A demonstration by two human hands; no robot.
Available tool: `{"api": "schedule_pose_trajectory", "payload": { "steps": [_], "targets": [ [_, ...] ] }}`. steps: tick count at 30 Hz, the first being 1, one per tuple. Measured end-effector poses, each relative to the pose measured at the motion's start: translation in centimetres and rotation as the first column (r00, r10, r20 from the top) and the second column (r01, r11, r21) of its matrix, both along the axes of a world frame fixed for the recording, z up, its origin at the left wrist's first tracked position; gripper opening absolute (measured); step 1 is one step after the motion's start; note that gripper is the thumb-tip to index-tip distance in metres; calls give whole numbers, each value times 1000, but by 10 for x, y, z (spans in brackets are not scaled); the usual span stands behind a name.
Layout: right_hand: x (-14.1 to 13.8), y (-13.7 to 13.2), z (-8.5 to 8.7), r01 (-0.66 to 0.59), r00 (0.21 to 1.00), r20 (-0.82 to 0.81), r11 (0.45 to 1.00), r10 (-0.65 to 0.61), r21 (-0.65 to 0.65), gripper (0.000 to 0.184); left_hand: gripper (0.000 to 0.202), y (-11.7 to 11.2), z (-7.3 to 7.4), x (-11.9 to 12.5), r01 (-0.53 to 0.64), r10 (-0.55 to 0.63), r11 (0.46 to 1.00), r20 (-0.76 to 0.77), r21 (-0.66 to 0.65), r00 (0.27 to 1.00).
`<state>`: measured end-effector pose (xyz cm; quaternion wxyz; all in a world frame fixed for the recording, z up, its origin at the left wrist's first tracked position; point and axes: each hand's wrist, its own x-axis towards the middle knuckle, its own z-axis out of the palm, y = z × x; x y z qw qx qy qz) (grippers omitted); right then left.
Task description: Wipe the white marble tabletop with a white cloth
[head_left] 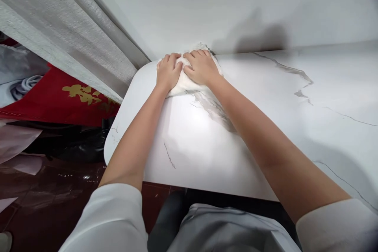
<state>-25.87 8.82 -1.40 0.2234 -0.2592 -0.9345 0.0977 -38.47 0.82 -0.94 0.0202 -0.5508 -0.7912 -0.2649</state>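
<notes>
A crumpled white cloth (184, 82) lies at the far left corner of a white marble-patterned table (265, 126), close to the wall. My left hand (167, 71) presses down on the cloth's left part, fingers curled over it. Beside it, my right hand (201, 67) lies on the cloth's right part with its fingers bent and pressed onto the fabric. The two hands touch each other at the fingertips. Most of the cloth is hidden under them.
A white wall (236, 8) rises right behind the table. A grey curtain (59, 31) hangs at the left. Beyond the table's rounded left edge are a red fabric with gold print (65, 98) and a dark reddish floor (44, 189).
</notes>
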Motion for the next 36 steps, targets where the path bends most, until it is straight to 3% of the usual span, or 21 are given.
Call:
{"api": "schedule_pose_trajectory", "payload": {
  "steps": [4, 8, 12, 17, 25, 36],
  "targets": [
    [-9, 20, -2, 41, 999, 16, 999, -41, -36, 46, 29, 21, -4, -10, 22, -23, 999, 23, 37, 999],
    [-8, 21, 3, 72, 997, 17, 997, -72, 22, 40, 29, 30, -7, -19, 45, -48, 997, 45, 57, 998],
    [-2, 12, 7, 80, 997, 19, 996, -81, 32, 37, 29, 29, -7, -19, 57, -61, 995, 54, 76, 997],
    [5, 4, 5, 79, 997, -8, 997, -79, 15, 39, 32, 18, -2, -3, 19, -22, 999, 61, 38, 998],
    [45, -26, 0, 42, 999, 10, 998, -42, 51, 43, 38, -22, 4, 46, 10, -9, 1000, 28, -11, 1000],
    [147, -106, 0, -15, 1000, -14, 988, 17, 150, 46, 36, -110, 7, 143, 73, -73, 997, -9, -25, 997]
  ]
}}
